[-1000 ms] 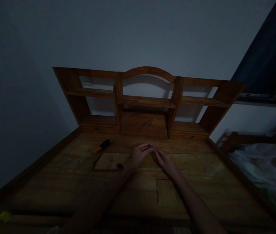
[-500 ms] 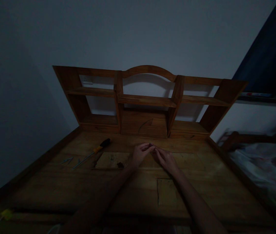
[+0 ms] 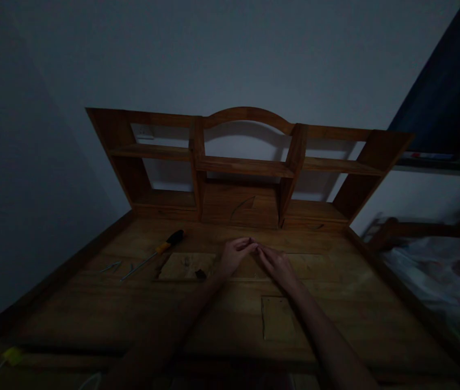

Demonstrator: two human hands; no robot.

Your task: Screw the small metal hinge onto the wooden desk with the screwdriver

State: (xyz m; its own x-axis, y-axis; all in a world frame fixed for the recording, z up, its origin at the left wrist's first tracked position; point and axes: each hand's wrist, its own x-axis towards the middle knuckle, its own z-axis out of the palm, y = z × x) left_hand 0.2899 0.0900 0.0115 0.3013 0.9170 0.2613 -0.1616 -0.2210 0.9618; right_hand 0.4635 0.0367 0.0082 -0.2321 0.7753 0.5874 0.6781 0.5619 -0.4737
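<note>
Below the near left corner of the broad brown wooden worktop [image 3: 355, 303] is a small yellow object with a thin pale stem [image 3: 12, 356]. A square, pale wooden piece [image 3: 277, 319] lies right of centre toward the near edge, partly behind the right forearm.

Farther in, midway between the left and right edges, the left hand [image 3: 233, 259] and right hand [image 3: 280, 266] meet at their fingertips. Thumbs and fingers of both pinch one small dark piece [image 3: 251, 241], held above the worktop; its shape is mostly hidden.

Beneath them runs a long, pale wooden strip [image 3: 181, 265] with a ragged dark scrap [image 3: 200, 274] on it. Toward the left edge lie slim silvery metal pieces [image 3: 111, 266], near the tip of a screwdriver with a yellow-and-black handle [image 3: 163, 248], which points back toward the near left corner.

Along the far edge stands a reddish-brown wooden shelf unit [image 3: 246, 167] with an arched top, before a plain pale wall [image 3: 230, 54].
</note>
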